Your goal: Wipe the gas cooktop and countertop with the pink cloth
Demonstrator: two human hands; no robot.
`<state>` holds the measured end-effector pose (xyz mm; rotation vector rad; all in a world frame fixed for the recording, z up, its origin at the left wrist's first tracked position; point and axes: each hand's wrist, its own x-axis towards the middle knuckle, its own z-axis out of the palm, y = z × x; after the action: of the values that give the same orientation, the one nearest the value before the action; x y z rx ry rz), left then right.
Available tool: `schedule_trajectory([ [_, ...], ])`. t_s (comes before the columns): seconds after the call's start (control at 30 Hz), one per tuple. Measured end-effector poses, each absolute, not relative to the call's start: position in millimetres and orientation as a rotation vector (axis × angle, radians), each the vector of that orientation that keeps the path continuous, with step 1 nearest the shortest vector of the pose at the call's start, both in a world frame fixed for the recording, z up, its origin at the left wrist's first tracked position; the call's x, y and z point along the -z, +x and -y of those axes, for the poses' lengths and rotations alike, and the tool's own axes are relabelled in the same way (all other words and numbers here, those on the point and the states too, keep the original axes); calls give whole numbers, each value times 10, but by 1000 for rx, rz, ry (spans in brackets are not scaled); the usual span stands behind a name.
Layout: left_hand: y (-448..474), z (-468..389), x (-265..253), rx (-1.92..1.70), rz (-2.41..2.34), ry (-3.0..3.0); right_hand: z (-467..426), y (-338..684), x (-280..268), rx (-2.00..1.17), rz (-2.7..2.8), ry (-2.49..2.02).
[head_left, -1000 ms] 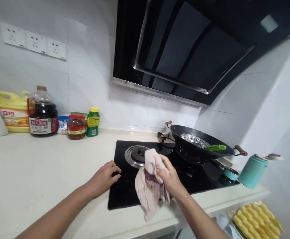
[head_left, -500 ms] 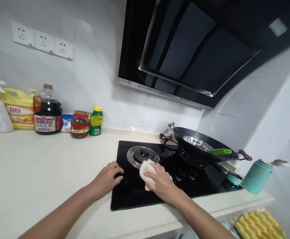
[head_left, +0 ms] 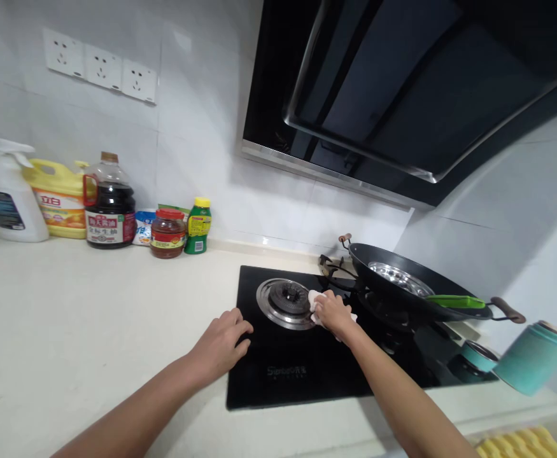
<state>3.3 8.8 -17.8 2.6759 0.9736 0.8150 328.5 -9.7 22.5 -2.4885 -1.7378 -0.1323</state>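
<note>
A pale cloth (head_left: 315,299) is bunched under my right hand (head_left: 334,313), whose fingers press it onto the black glass gas stove (head_left: 278,381). The cloth lies at the right edge of the left burner (head_left: 288,298), a round dark burner head inside a shiny metal ring. Part of the cloth is hidden beneath the hand. My left hand (head_left: 225,340) rests at the stove's left edge, fingers bent but apart, with nothing in it.
A black wok (head_left: 421,302) with a metal steamer plate (head_left: 397,277) and a green-handled tool (head_left: 457,301) sits over the right burner. A turquoise canister (head_left: 533,357) stands far right. A soy sauce bottle (head_left: 110,207) and other containers line the wall under the range hood (head_left: 378,83).
My right hand has moved the cloth away from me and to the right, from the burner's front to its right edge. My left hand stays at the stove edge. The view has shifted slightly.
</note>
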Motion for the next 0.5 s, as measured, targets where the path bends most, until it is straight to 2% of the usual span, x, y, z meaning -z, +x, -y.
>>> schedule_trajectory([
  [0.5, 118, -28, 102, -716, -1008, 2711, -724, 3465, -245, 184, 1864, -2414],
])
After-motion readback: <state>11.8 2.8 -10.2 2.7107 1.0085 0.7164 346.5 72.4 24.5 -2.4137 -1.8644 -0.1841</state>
